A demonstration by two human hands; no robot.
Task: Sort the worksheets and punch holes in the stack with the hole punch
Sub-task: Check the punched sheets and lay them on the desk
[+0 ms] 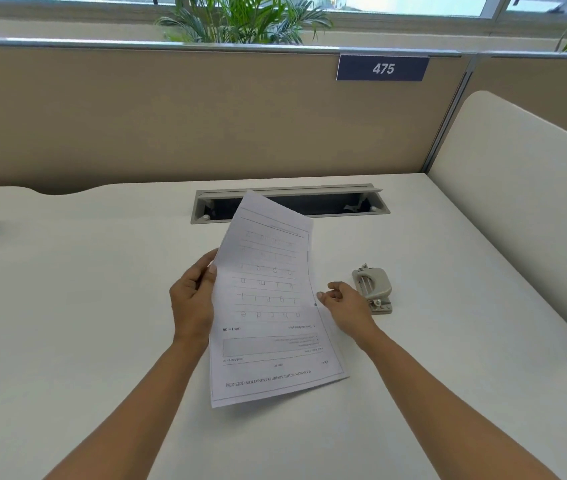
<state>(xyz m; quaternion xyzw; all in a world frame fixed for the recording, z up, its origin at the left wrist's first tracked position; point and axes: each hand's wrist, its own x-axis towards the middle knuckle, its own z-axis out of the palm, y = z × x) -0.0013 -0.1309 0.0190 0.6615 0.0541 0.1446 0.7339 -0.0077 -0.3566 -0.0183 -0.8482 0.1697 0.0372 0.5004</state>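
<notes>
Worksheets (pixel 264 306) are held up off the bench (pixel 84 306), print upside down to you, far end curling upward. Your left hand (pixel 192 299) grips their left edge, thumb on the face. Your right hand (pixel 344 306) sits at the right edge with fingers curled; whether it pinches or only touches, I cannot tell. Hole punch (pixel 374 287) stands on the bench just behind that hand. Cable slot (pixel 344 202) lies beyond.

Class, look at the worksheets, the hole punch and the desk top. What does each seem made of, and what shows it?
Worksheets: thin white printed paper, matt; the lifted sheet curves.
Hole punch: probably grey painted metal, slight sheen, with paler metal pins and base; partly plastic is possible.
Desk top: likely white laminate, smooth and matt, no grain visible.
</notes>
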